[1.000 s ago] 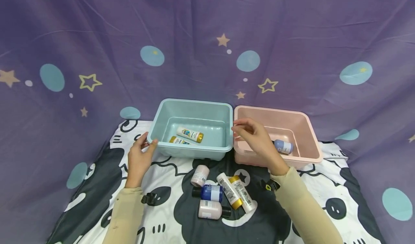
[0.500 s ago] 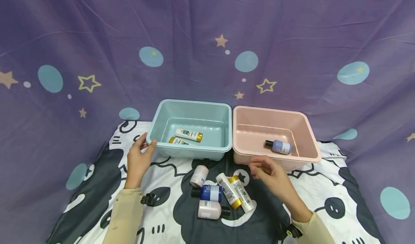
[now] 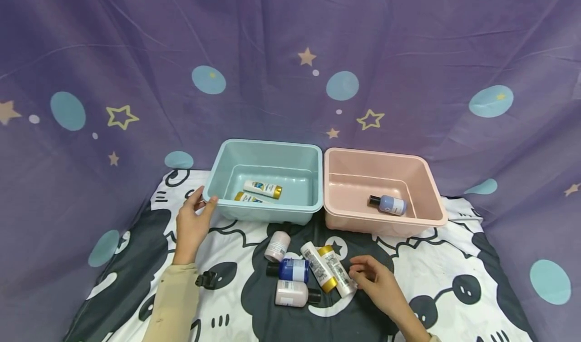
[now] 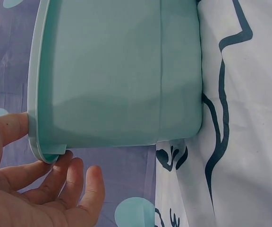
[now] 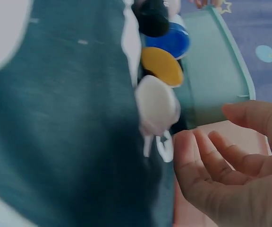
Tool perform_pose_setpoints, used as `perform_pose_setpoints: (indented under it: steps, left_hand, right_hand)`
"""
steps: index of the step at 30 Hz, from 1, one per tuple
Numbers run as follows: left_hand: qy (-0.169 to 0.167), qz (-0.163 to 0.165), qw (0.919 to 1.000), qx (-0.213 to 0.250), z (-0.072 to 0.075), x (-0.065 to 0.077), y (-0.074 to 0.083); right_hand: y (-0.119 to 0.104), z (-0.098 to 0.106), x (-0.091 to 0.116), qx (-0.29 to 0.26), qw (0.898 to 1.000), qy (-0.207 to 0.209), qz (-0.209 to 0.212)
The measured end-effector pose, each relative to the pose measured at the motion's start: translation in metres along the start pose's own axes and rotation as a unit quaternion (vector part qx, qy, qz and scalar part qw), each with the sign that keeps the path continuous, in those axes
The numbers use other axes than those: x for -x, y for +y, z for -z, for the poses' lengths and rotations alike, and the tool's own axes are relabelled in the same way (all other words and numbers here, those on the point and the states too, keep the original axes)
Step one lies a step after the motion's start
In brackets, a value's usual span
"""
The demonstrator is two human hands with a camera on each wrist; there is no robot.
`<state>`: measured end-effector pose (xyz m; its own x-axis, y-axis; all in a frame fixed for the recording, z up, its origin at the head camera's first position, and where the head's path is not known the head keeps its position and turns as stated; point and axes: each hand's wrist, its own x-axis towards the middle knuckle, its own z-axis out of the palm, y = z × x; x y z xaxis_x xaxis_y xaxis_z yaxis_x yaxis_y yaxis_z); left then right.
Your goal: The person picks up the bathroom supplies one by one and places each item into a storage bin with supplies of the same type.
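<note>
Gripping the light-blue plastic bin (image 3: 268, 211) by a corner is the left hand (image 3: 192, 226); the right hand (image 3: 378, 286), loose and holding nothing, hovers just beside a gold-capped white tube (image 3: 338, 272)

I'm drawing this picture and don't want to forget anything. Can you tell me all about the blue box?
The blue box is pale and rectangular with rounded corners, an open top and a lip around its rim; it looks like smooth plastic. It stands upright on the patterned cloth, beside the pink box. Two white-and-gold tubes lie inside it, and the left hand grips its rim at the front left corner.
</note>
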<state>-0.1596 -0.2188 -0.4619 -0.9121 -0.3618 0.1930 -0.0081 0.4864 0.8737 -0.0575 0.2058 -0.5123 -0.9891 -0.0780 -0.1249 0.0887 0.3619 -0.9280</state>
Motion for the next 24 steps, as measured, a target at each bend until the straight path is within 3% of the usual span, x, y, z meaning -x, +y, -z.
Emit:
perform_pose_setpoints:
  steps: [8,16,21,24]
  left_hand:
    - [-0.001,0.005,1.0000,0.005,-0.001,0.000,0.000]
    - [0.001,0.003,1.0000,0.006,0.000,0.001,0.000]
    - [0.000,0.002,0.9999,0.011,-0.001,0.001,-0.001]
    - [-0.001,0.004,0.9999,0.010,-0.001,0.001,-0.001]
  right_hand:
    - [0.011,-0.009,0.007,0.075,0.997,0.011,-0.023]
    - [0.013,-0.018,0.009,0.206,0.977,-0.023,0.037]
    - [0.010,-0.023,0.009,0.245,0.967,-0.024,0.060]
    - [0.009,-0.024,0.008,0.249,0.967,-0.019,0.054]
